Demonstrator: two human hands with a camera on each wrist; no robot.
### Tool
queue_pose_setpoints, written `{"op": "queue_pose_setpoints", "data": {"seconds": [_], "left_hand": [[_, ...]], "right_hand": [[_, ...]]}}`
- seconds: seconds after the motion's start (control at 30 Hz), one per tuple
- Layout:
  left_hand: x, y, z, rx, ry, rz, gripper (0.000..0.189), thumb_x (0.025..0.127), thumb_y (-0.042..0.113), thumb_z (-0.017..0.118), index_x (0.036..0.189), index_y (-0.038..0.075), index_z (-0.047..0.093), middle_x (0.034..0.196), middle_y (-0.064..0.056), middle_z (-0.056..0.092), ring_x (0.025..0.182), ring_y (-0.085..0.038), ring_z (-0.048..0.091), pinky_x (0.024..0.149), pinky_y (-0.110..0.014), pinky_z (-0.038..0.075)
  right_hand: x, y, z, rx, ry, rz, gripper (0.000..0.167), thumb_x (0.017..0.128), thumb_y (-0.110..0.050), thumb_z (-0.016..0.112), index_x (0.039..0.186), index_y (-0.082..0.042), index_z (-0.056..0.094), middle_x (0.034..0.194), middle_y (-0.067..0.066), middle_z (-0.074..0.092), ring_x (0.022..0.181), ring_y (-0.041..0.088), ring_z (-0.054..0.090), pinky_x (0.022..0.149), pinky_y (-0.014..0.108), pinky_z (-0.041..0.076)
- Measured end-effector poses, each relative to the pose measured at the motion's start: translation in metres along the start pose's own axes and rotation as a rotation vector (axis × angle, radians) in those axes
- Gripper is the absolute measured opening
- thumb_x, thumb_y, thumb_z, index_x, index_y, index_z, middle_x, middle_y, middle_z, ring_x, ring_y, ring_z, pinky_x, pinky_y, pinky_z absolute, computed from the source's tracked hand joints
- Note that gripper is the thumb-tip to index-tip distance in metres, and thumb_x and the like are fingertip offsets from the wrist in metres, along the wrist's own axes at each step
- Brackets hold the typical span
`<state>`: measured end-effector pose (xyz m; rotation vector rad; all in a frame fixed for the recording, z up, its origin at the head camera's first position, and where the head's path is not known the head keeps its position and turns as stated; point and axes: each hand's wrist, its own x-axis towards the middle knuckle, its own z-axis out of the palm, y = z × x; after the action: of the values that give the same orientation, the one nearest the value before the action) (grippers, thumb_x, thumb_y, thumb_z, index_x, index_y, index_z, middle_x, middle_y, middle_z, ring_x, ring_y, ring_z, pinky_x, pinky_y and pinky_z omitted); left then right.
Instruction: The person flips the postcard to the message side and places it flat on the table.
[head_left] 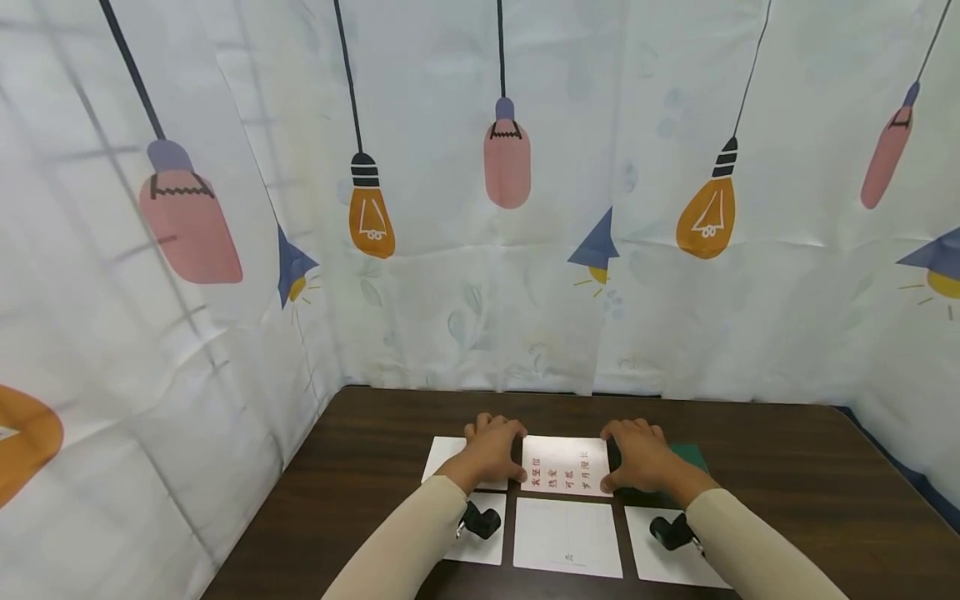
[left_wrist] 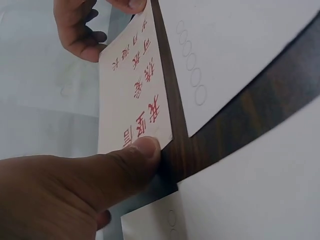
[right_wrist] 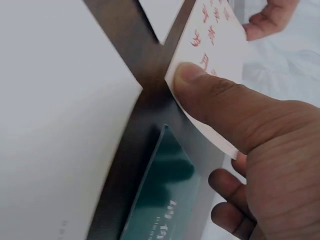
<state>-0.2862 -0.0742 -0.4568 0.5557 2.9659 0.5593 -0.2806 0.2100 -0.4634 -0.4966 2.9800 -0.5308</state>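
A pale postcard with red handwritten Chinese characters (head_left: 566, 471) is held at both side edges, in the middle of the back row of cards. My left hand (head_left: 491, 448) grips its left edge, the thumb pressing near a corner in the left wrist view. On the opposite edge my right hand (head_left: 641, 457) pinches it, thumb on the written face and fingers behind. In the right wrist view the postcard (right_wrist: 186, 47) stands tilted over the dark table. Just right of it lies a glossy green card (right_wrist: 165, 185) with white lettering, partly covered by my right hand in the head view.
A white card (head_left: 444, 454) lies behind my left wrist. Along the front row are a left white card (head_left: 480, 548), a middle one (head_left: 566, 537) and a right one (head_left: 660, 567). The brown wooden table (head_left: 787, 483) meets a lamp-patterned curtain (head_left: 450, 333) at the back.
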Motion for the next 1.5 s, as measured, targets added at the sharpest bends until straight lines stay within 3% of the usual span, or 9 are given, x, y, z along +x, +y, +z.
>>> {"op": "queue_pose_setpoints", "data": {"seconds": [0.23,0.47,0.6,0.77,0.97,1.07,1.2,1.5], "left_hand": [[-0.005,0.0,0.001,-0.019,0.056,0.026,0.065,0.075,0.029,0.093,0.132,0.015,0.064,0.123,-0.001,0.064,0.119,-0.028,0.042,0.091,-0.046,0.029],[-0.008,-0.002,0.004,-0.118,0.081,0.029,0.064,0.077,0.022,0.092,0.132,0.014,0.062,0.095,0.011,0.062,0.109,-0.021,0.044,0.087,-0.043,0.028],[-0.009,-0.004,0.007,-0.142,0.105,0.053,0.059,0.08,0.02,0.089,0.132,0.014,0.06,0.087,0.013,0.062,0.103,-0.019,0.048,0.089,-0.045,0.027],[-0.008,-0.006,0.009,-0.187,0.135,0.087,0.051,0.088,0.016,0.082,0.133,0.012,0.059,0.083,0.018,0.063,0.092,-0.013,0.054,0.09,-0.047,0.026],[-0.01,-0.01,0.01,-0.276,0.146,0.097,0.043,0.094,0.013,0.074,0.133,0.013,0.057,0.082,0.018,0.064,0.075,-0.006,0.057,0.091,-0.048,0.025],[-0.011,-0.012,0.011,-0.31,0.134,0.089,0.042,0.096,0.013,0.071,0.135,0.015,0.055,0.083,0.018,0.065,0.066,-0.003,0.056,0.092,-0.049,0.025],[-0.011,-0.013,0.01,-0.348,0.124,0.08,0.042,0.098,0.013,0.068,0.137,0.015,0.053,0.084,0.016,0.065,0.063,-0.003,0.057,0.094,-0.05,0.024],[-0.013,-0.016,0.005,-0.382,0.12,0.077,0.043,0.098,0.013,0.068,0.138,0.016,0.051,0.085,0.015,0.066,0.064,-0.005,0.058,0.096,-0.053,0.024]], "right_hand": [[-0.005,-0.004,0.0,0.055,0.043,-0.003,0.077,0.067,-0.033,0.098,0.129,-0.008,0.06,0.1,-0.006,0.064,0.107,0.025,0.054,0.1,0.053,0.035],[-0.008,-0.004,0.003,0.091,0.06,0.013,0.08,0.069,-0.03,0.097,0.133,-0.006,0.055,0.089,-0.008,0.06,0.094,0.02,0.054,0.096,0.051,0.035],[-0.01,-0.004,0.004,0.121,0.077,-0.004,0.076,0.072,-0.025,0.095,0.133,-0.004,0.055,0.085,-0.009,0.06,0.087,0.017,0.054,0.096,0.053,0.035],[-0.012,-0.002,0.002,0.168,0.105,-0.022,0.059,0.084,-0.015,0.085,0.133,-0.002,0.054,0.085,-0.007,0.061,0.082,0.014,0.056,0.1,0.056,0.032],[-0.015,0.0,0.003,0.25,0.096,0.008,0.051,0.092,-0.012,0.077,0.135,-0.004,0.052,0.092,-0.005,0.066,0.088,0.018,0.064,0.101,0.064,0.034],[-0.017,0.0,0.003,0.311,0.078,0.022,0.051,0.094,-0.011,0.074,0.137,-0.004,0.049,0.093,-0.004,0.066,0.085,0.017,0.063,0.089,0.055,0.047],[-0.019,-0.002,0.002,0.383,0.058,0.013,0.052,0.095,-0.01,0.072,0.139,-0.002,0.046,0.092,-0.003,0.067,0.077,0.013,0.061,0.068,0.039,0.05],[-0.018,-0.002,0.0,0.416,0.049,0.015,0.055,0.096,-0.01,0.072,0.142,-0.001,0.043,0.093,-0.002,0.068,0.082,0.013,0.063,0.072,0.039,0.052]]}}
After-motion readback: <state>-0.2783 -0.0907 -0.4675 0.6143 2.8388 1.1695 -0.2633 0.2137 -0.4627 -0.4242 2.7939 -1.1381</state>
